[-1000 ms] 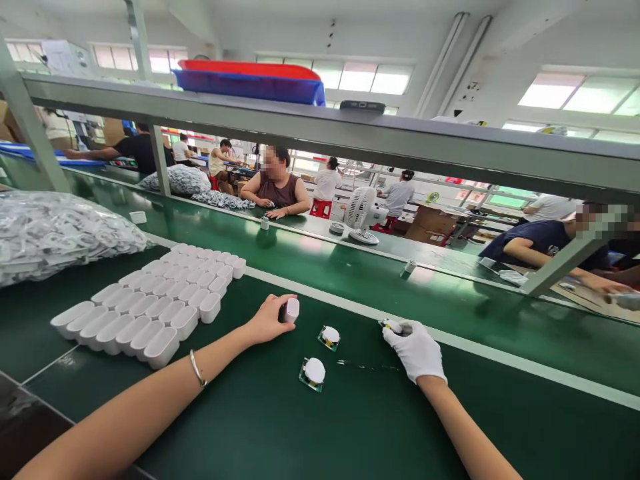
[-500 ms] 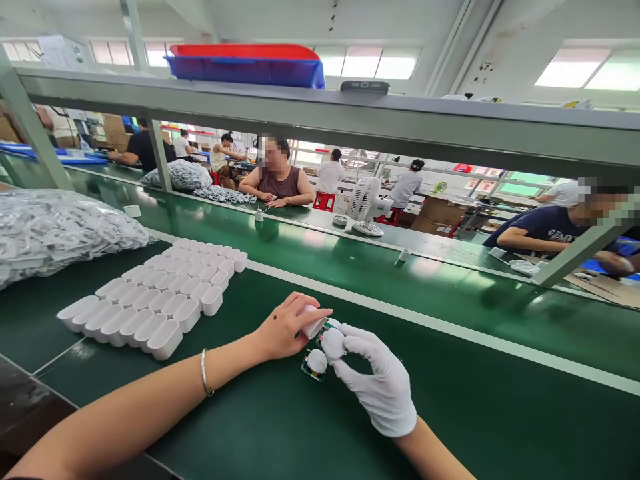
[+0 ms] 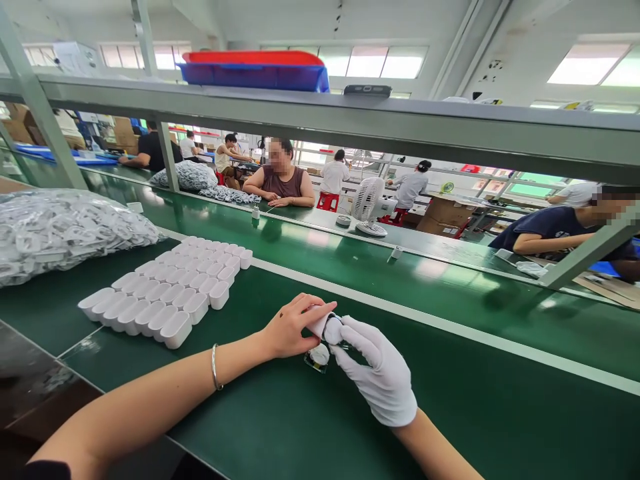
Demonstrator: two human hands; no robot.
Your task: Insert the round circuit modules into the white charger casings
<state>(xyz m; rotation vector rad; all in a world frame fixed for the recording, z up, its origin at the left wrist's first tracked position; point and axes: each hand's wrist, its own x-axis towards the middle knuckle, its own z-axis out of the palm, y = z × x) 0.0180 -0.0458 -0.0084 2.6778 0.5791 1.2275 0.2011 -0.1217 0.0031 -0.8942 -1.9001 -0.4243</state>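
White oval plastic shell, small and open-ended, pinched in bare left hand fingers. White round-capped part pressed against shell's mouth, gripped by gloved right hand fingertips. Second capped circuit module lying just below shell on green conveyor belt. Rows of matching empty shells left of shell; bagged white parts farther left. Seated co-workers and desk fan beyond shell, under steel shelf.
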